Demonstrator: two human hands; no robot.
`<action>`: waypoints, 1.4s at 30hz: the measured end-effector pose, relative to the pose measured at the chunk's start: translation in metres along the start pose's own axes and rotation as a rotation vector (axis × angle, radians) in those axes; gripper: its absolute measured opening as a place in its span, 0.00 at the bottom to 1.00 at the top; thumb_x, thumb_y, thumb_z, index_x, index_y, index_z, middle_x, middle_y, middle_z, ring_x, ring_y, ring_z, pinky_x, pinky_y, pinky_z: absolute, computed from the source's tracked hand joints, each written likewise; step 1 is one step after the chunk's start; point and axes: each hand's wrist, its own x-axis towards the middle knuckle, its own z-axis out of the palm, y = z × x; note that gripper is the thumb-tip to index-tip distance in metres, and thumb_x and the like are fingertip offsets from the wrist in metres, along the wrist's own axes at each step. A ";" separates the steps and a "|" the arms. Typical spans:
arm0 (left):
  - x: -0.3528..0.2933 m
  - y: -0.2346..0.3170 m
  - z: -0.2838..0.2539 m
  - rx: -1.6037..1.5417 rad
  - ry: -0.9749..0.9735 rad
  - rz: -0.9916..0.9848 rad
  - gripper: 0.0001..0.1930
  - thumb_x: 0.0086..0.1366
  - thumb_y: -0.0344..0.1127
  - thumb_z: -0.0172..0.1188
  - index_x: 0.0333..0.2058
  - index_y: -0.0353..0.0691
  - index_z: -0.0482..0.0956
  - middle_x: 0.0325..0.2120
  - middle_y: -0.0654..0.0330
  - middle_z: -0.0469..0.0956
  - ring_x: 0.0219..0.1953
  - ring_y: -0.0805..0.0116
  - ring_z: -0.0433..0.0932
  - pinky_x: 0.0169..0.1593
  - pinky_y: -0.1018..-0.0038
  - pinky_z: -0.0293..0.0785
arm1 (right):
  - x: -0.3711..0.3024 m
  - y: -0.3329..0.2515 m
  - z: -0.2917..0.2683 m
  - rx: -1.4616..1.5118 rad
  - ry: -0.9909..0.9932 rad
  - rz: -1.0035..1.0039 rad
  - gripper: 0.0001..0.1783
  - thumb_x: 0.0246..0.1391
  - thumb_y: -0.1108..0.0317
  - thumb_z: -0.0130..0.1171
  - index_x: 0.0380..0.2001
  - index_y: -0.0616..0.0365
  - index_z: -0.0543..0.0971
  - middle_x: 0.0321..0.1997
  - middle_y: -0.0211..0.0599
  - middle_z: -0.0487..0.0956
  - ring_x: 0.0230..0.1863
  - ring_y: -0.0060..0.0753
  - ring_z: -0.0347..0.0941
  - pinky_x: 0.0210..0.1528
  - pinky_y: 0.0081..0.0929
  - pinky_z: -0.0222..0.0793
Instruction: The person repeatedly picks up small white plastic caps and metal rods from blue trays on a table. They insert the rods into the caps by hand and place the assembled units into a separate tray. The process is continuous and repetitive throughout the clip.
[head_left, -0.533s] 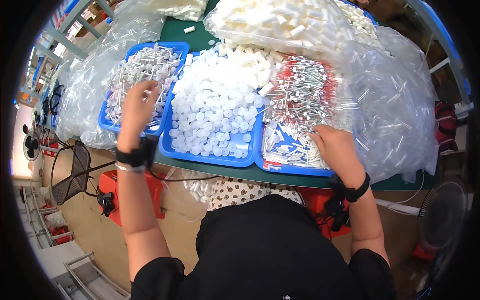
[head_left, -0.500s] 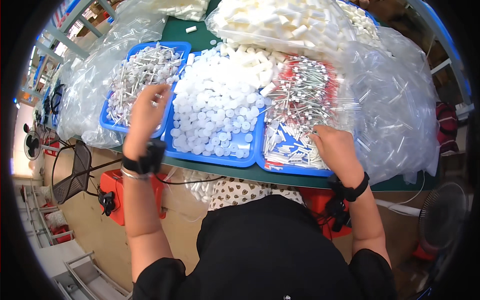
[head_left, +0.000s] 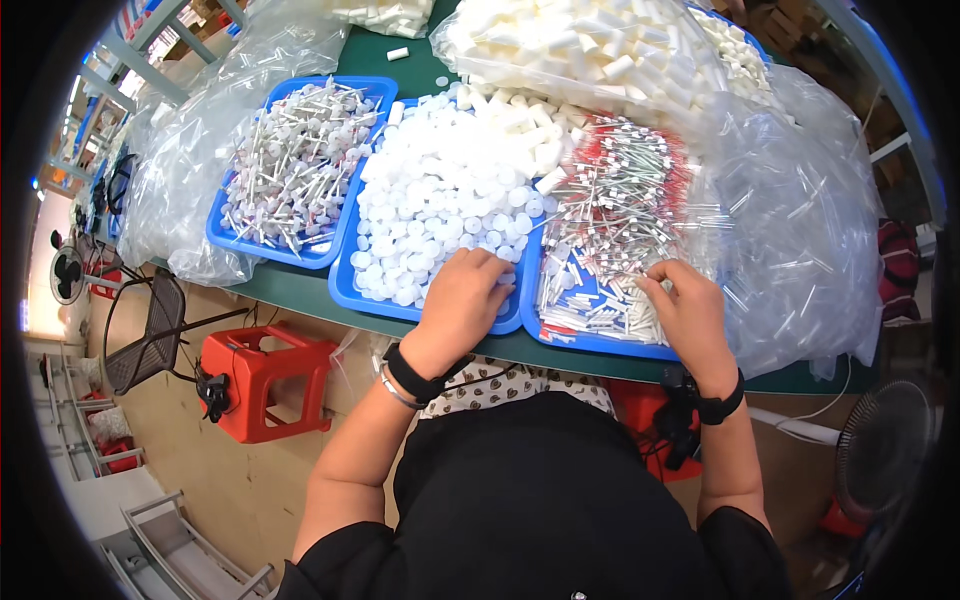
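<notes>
My left hand (head_left: 462,300) is low over the near part of the middle blue tray (head_left: 400,308), at the heap of translucent white discs (head_left: 415,225). A gap shows between its thumb and bent fingers, and I see nothing held there. My right hand (head_left: 692,308) hovers at the right blue tray (head_left: 590,343), above short thin white sticks (head_left: 612,312). Its thumb and forefinger come together in a pinch; whatever is between the tips is too small to make out. Farther back in that tray lies a pile of thin pins with red and white ends (head_left: 625,185).
The left blue tray (head_left: 222,240) holds white sticks with discs on them (head_left: 300,160). White foam-like cylinders (head_left: 520,125) lie behind the discs, more in a big clear bag (head_left: 590,45). Plastic bags flank the trays, a bag of clear tubes (head_left: 790,220) at right. A red stool (head_left: 265,375) stands below left.
My left hand has moved right, from over the left tray to the discs in the middle tray. The right hand stays at the right tray, slightly shifted.
</notes>
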 end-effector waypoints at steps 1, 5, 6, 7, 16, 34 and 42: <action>0.000 0.003 -0.002 -0.174 0.000 -0.112 0.12 0.61 0.30 0.64 0.44 0.37 0.81 0.36 0.57 0.80 0.38 0.61 0.77 0.44 0.68 0.74 | -0.001 -0.005 -0.005 0.045 -0.054 0.086 0.06 0.52 0.69 0.66 0.31 0.59 0.81 0.29 0.40 0.80 0.24 0.40 0.73 0.28 0.34 0.67; -0.005 0.027 -0.009 -1.025 -0.029 -0.447 0.14 0.68 0.33 0.60 0.50 0.35 0.79 0.41 0.59 0.81 0.40 0.72 0.80 0.46 0.74 0.76 | -0.009 -0.021 -0.015 0.246 -0.082 0.125 0.06 0.51 0.71 0.67 0.32 0.60 0.82 0.28 0.36 0.80 0.25 0.35 0.68 0.30 0.31 0.64; -0.007 0.035 -0.007 -1.278 -0.037 -0.499 0.15 0.70 0.33 0.59 0.52 0.34 0.78 0.42 0.59 0.82 0.41 0.74 0.80 0.47 0.75 0.77 | -0.011 -0.023 -0.014 0.301 -0.042 0.055 0.06 0.51 0.72 0.67 0.33 0.59 0.82 0.28 0.34 0.80 0.25 0.34 0.67 0.31 0.31 0.64; -0.010 0.043 -0.003 -1.461 -0.073 -0.586 0.18 0.71 0.34 0.56 0.56 0.32 0.74 0.43 0.58 0.81 0.41 0.73 0.80 0.49 0.74 0.78 | -0.012 -0.028 -0.013 0.271 -0.021 -0.031 0.06 0.50 0.72 0.67 0.33 0.59 0.83 0.28 0.33 0.80 0.27 0.34 0.68 0.33 0.31 0.64; -0.011 0.064 0.013 -1.813 -0.169 -0.713 0.18 0.72 0.34 0.55 0.56 0.30 0.72 0.46 0.55 0.80 0.44 0.70 0.81 0.51 0.76 0.79 | -0.018 -0.041 -0.008 0.024 0.043 -0.338 0.07 0.46 0.74 0.68 0.31 0.54 0.83 0.27 0.27 0.79 0.34 0.33 0.69 0.42 0.33 0.61; -0.013 0.059 0.028 -1.799 -0.111 -0.738 0.16 0.70 0.33 0.58 0.52 0.30 0.75 0.45 0.54 0.80 0.46 0.68 0.81 0.54 0.74 0.78 | -0.020 -0.035 -0.002 0.038 0.033 -0.330 0.06 0.47 0.76 0.67 0.30 0.59 0.80 0.27 0.34 0.75 0.32 0.39 0.69 0.36 0.35 0.64; -0.012 0.057 0.028 -1.850 -0.157 -0.759 0.17 0.70 0.33 0.58 0.54 0.31 0.74 0.43 0.57 0.80 0.44 0.70 0.80 0.53 0.74 0.78 | -0.020 -0.035 0.003 0.049 0.066 -0.294 0.06 0.46 0.77 0.66 0.30 0.60 0.80 0.27 0.35 0.76 0.30 0.40 0.71 0.33 0.36 0.66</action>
